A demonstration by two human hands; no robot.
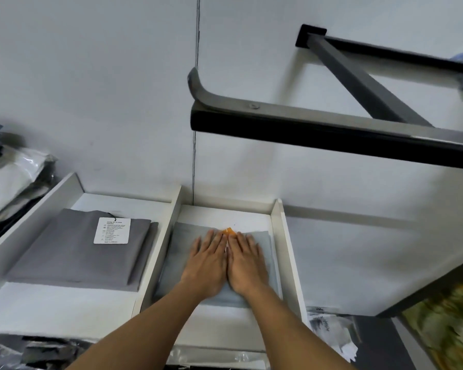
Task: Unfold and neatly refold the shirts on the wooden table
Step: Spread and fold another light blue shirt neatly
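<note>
left hand (207, 265) and right hand (247, 265) flat, fingers straight, pressing the folded pale shirt (177, 255); darker shirt (72, 257) beside it looks folded too; nearly done I reckon

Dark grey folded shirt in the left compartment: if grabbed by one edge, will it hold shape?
Probably not: the shirt is thin folded cloth, its layers showing along the right edge, so it would likely droop and unfold. Lying so flat, it looks light. The tag on its string may swing loose.
</note>
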